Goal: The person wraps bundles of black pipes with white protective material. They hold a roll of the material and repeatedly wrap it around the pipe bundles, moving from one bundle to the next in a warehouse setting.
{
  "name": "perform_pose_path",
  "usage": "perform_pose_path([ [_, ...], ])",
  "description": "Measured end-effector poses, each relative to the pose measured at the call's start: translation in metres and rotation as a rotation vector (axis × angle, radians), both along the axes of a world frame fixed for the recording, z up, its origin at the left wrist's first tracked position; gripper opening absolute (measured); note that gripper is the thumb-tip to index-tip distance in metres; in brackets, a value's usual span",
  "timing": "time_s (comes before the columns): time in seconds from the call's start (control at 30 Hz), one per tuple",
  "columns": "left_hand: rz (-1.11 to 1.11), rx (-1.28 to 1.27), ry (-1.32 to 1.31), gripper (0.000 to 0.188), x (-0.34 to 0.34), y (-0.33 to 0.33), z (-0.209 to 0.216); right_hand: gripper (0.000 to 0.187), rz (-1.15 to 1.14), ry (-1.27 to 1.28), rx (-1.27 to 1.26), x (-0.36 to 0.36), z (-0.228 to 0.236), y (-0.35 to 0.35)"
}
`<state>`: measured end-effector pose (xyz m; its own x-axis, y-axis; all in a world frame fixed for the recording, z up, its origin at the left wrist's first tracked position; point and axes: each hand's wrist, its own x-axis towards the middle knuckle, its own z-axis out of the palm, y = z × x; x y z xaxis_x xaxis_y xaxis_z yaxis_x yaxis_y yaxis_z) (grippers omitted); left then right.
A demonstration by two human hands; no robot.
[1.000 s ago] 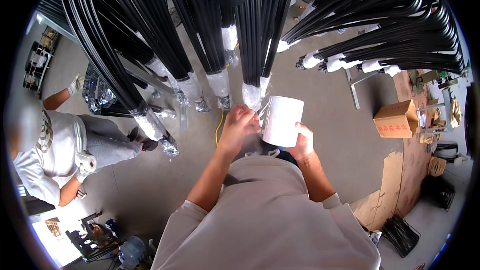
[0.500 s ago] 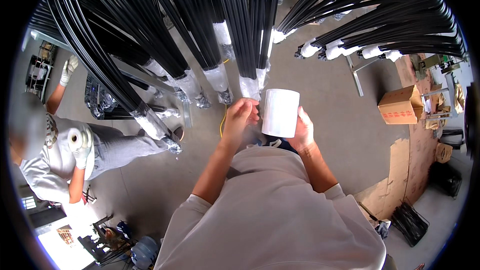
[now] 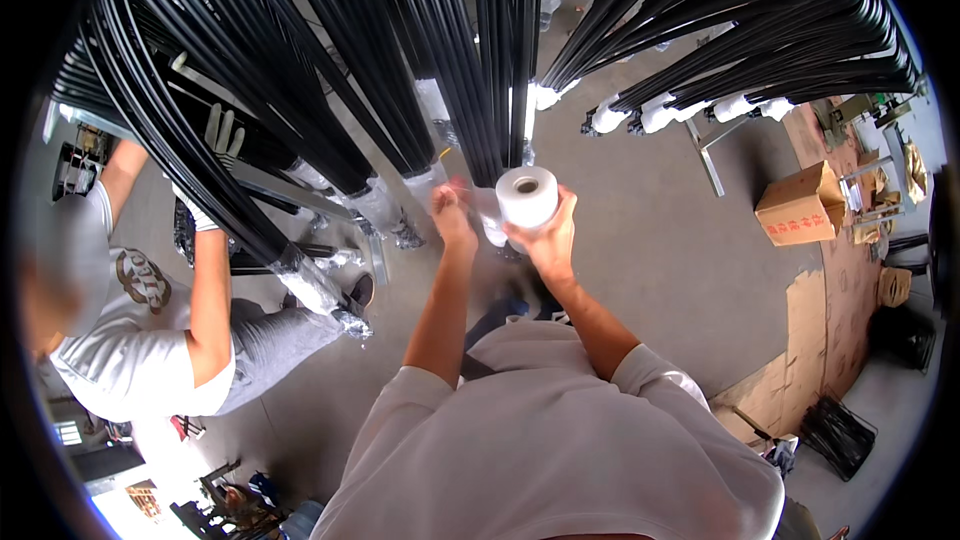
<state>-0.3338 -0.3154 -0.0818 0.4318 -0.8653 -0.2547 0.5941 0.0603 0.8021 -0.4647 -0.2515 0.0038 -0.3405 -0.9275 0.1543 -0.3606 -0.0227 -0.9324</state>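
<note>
Now the right hand [image 3: 548, 238] fingers grasp the white film roll [image 3: 527, 197] tipped end-up, left hand [image 3: 452, 215] released.

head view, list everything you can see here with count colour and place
roll of film: one, white, centre, gripped by the right hand
bent tubes: many, black, hanging in bundles across the top
wrapped tube ends: several, white or clear, at the bundles' lower tips
cardboard box: one, brown, on the floor at right
flattened cardboard: brown, lower right floor
co-worker: one, white shirt, grey trousers, left, gloved hand among the tubes
left hand: bare, beside the roll at the tube ends
right hand: bare, holding the roll
</note>
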Motion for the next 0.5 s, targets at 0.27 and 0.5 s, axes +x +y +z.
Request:
perform_pose_path([
  [0.27,-0.401,-0.070,0.240,0.016,0.003,-0.030,0.014,0.078,-0.209,-0.024,-0.001,-0.024,-0.008,-0.019],
  [0.5,-0.493,-0.147,-0.054,0.012,-0.008,-0.018,-0.010,0.089,-0.056,-0.115,0.126,-0.073,-0.018,-0.057],
])
